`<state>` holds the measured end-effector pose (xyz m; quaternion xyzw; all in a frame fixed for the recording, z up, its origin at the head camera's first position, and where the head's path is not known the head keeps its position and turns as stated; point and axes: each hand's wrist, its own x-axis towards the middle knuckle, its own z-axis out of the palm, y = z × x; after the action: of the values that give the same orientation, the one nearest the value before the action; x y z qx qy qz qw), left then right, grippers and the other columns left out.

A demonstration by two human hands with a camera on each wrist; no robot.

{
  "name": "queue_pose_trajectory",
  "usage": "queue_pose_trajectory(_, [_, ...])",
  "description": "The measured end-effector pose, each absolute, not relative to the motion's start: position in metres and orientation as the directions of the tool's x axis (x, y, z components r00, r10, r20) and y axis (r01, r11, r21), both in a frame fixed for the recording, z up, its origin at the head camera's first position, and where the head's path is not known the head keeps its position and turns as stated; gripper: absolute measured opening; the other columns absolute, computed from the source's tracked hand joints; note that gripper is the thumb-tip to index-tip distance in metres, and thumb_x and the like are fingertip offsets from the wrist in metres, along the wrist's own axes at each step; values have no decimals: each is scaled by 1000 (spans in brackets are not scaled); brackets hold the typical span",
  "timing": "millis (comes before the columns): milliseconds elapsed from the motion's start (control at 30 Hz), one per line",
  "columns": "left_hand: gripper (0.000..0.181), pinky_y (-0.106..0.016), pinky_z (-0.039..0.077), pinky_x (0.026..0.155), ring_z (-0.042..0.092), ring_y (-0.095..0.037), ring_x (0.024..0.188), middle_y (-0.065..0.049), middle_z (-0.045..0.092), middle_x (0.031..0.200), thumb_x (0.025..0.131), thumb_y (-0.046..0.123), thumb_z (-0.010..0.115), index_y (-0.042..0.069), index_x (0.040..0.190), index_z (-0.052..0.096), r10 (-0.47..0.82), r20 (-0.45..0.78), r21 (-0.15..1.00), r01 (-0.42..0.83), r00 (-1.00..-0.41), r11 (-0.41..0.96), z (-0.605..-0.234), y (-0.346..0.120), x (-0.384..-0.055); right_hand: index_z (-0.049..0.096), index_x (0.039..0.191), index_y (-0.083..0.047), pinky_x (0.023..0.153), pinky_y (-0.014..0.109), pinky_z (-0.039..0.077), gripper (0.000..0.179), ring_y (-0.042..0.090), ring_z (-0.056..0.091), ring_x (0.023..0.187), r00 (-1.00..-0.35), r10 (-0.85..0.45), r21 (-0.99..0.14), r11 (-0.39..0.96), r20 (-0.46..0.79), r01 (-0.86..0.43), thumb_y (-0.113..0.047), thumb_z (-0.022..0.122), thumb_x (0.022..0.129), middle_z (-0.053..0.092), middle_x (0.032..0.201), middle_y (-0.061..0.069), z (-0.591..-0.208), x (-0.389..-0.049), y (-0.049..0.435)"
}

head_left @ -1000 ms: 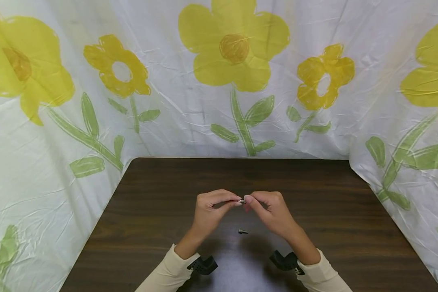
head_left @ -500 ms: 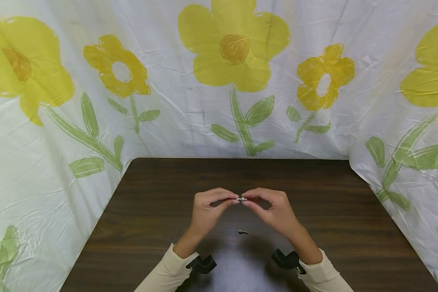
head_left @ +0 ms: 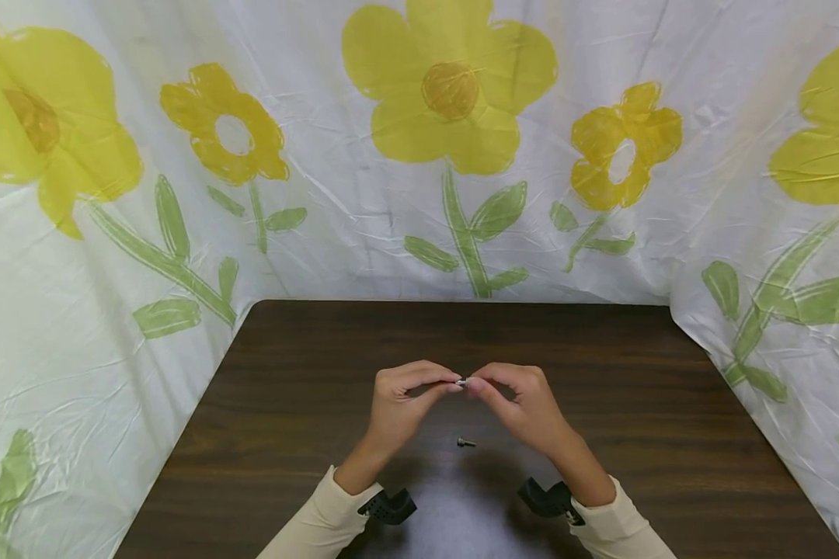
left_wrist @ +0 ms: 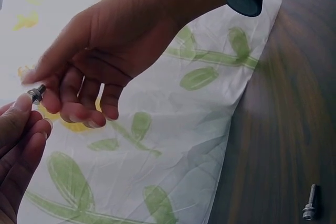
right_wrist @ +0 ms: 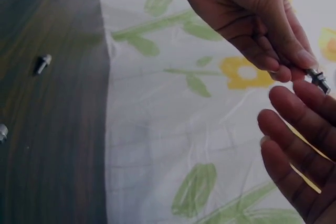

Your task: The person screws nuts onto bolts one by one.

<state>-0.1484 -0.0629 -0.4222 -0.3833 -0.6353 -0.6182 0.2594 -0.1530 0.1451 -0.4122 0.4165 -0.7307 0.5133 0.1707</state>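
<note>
Close over the table, my left hand (head_left: 398, 404) pinches a small metal bolt (left_wrist: 37, 94) between thumb and fingertips. Rings like washers or a nut sit around the bolt, and its dark threaded end points toward my right hand (head_left: 520, 404). The right thumb and index finger meet around that end in the head view, while the other right fingers spread loosely in the right wrist view. Fingertips hide much of the bolt. A second bolt (head_left: 465, 442) with a ringed head lies on its side on the table, nearer my body than the hands.
The dark wood-grain table (head_left: 287, 466) is bordered by a white curtain (head_left: 322, 233) with yellow flowers behind and at both sides. At the left edge of the right wrist view, another metal piece (right_wrist: 2, 132) is partly cut off. Black mounts (head_left: 390, 506) sit at both wrists.
Half a second ago the right fingertips stood farther back, with a ring on the bolt showing. Now they cover that end again. The left hand and the bolt on the table stay nearly still.
</note>
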Motion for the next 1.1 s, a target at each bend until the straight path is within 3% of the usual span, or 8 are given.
queue_pose_trajectory(167, [19, -32, 61, 70, 73, -23, 77, -14, 75, 86, 78, -16, 78, -3, 93, 78, 166, 802, 589, 806, -574, -57, -420, -63, -148, 73, 101, -13, 73, 27, 58, 20, 11, 70, 78, -602, -462, -621, 131, 651, -772, 3, 64, 97, 74, 87, 0, -413, -153, 146])
queue_pose_trajectory(333, [19, -31, 61, 70, 73, -23, 78, -14, 75, 86, 78, -15, 78, -3, 92, 78, 152, 800, 592, 805, -581, -35, -420, -64, -148, 72, 110, -6, 67, 29, 59, 30, 12, 71, 77, -582, -418, -577, 154, 698, -802, 6, 79, 83, 76, 94, 3, -412, -153, 147])
queue_pose_trajectory(567, [20, -32, 61, 72, 74, -24, 79, -15, 75, 87, 77, -16, 78, -4, 93, 78, 158, 803, 587, 808, -575, -41, -420, -64, -149, 75, 106, -5, 68, 23, 58, 38, 13, 71, 76, -541, -396, -542, 122, 742, -832, 15, 81, 75, 76, 94, 6, -409, -154, 146])
queue_pose_trajectory(900, [20, -31, 60, 70, 73, -22, 79, -12, 75, 87, 78, -14, 79, -1, 93, 78, 160, 802, 587, 809, -576, -33, -422, -63, -150, 74, 104, -9, 72, 22, 57, 28, 14, 70, 77, -562, -434, -555, 158, 704, -817, 10, 77, 83, 74, 90, 2, -408, -153, 145])
queue_pose_trajectory(1100, [21, -32, 60, 71, 73, -22, 78, -12, 75, 86, 77, -14, 79, -1, 93, 78, 167, 804, 584, 811, -571, -37, -423, -62, -149, 72, 94, -14, 70, 23, 56, 24, 14, 68, 72, -582, -455, -582, 157, 674, -798, 10, 68, 91, 70, 82, -5, -410, -152, 144])
